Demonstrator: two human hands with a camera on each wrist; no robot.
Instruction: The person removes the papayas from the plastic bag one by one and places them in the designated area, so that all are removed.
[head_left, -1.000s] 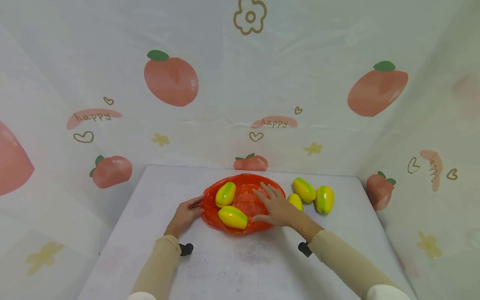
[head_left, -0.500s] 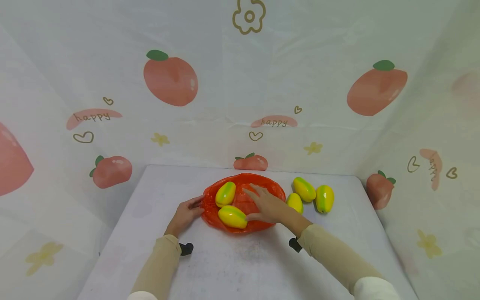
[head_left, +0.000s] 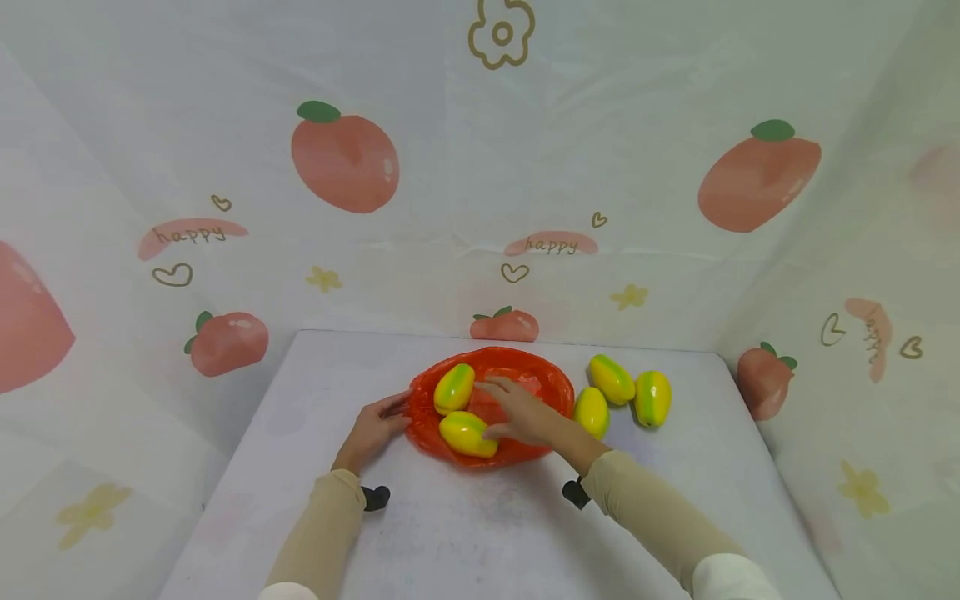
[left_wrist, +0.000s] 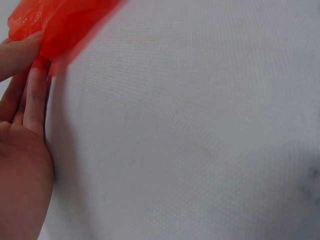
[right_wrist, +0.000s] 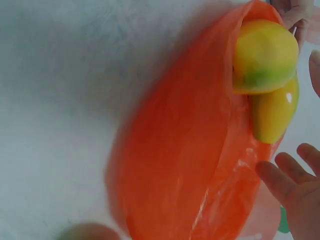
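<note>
A red plastic bag lies spread wide into an oval, with two yellow-green papaya-shaped fruits inside. One fruit stands toward the back left, and the other fruit lies in front. My left hand pinches the bag's left edge; in the left wrist view the thin film runs between thumb and fingers. Over the middle of the bag, my right hand is held with fingers spread and nothing in it. Its thumb overlaps the front fruit in the head view. The right wrist view shows its fingertips near both fruits.
To the right of the bag, three similar fruits rest on the white table: a near one by the rim, one behind, one farther right. A fruit-printed cloth hangs behind the table and along both sides.
My right hand has moved left across the bag, from its right side toward the two fruits inside. My left hand stays at the bag's left edge, and the fruits have kept their places.
</note>
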